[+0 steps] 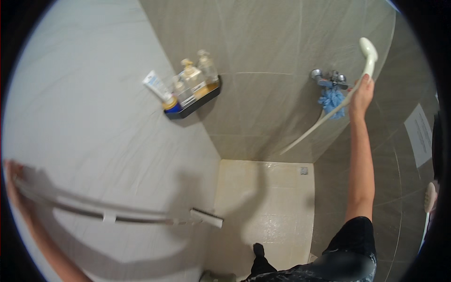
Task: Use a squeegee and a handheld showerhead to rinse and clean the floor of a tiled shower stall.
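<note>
My right hand [361, 95] is closed around the handle of a white shower head [368, 49], raised near the far wall at the right. Its pale hose [314, 127] trails down to the left. Beside that hand are a chrome mixer tap [323, 79] and a blue bath puff [332, 101] hanging below it. At the far left edge, my left hand [14, 170] is closed on the end of a long-handled cleaning tool [136, 219]. The tool's flat pale head [206, 217] is low beside the left wall; whether it is a brush or squeegee is unclear.
A black corner shelf [199, 101] carries several pump bottles [193, 77] and a white tube [158, 86]. The light tiled floor [272, 202] looks wet and has a small square drain [304, 171]. Paper [419, 135] and a pale long-handled brush [430, 197] are along the right wall.
</note>
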The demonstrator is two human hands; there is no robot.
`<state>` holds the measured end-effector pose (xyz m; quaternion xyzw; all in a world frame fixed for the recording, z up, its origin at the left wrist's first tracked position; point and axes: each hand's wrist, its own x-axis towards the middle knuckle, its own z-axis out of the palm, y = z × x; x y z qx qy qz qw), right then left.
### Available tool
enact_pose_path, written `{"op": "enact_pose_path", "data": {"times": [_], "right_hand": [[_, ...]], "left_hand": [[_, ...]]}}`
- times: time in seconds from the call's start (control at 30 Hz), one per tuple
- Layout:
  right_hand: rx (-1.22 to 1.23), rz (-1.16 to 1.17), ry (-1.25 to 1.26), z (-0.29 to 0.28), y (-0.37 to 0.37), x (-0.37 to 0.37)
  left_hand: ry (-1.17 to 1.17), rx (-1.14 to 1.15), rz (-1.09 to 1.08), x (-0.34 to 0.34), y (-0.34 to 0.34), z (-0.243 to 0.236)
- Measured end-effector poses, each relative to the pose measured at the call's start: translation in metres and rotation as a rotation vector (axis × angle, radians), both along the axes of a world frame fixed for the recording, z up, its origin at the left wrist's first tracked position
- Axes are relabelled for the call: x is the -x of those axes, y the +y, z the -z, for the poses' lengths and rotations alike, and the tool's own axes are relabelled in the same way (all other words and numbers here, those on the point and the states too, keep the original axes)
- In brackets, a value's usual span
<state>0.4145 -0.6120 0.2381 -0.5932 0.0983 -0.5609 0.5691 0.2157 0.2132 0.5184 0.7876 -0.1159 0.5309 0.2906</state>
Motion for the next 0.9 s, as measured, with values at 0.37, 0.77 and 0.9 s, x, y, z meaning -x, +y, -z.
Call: {"op": "enact_pose_path", "data": {"times": [0.37, 0.77, 0.9], "right_hand": [[0.132, -0.95, 0.101, -0.027, 0.092, 0.165], [0.045, -1.051, 0.49, 0.114, 0.269, 0.296], [0.032, -1.093, 0.526, 0.143, 0.331, 0.342]], "left_hand": [[0.329, 0.172, 0.046, 0.079, -0.129, 0.119], [0.834, 0.482, 0.077, 0.22, -0.174, 0.486], [0.84, 0.544, -0.027, 0.267, -0.178, 0.561]]}}
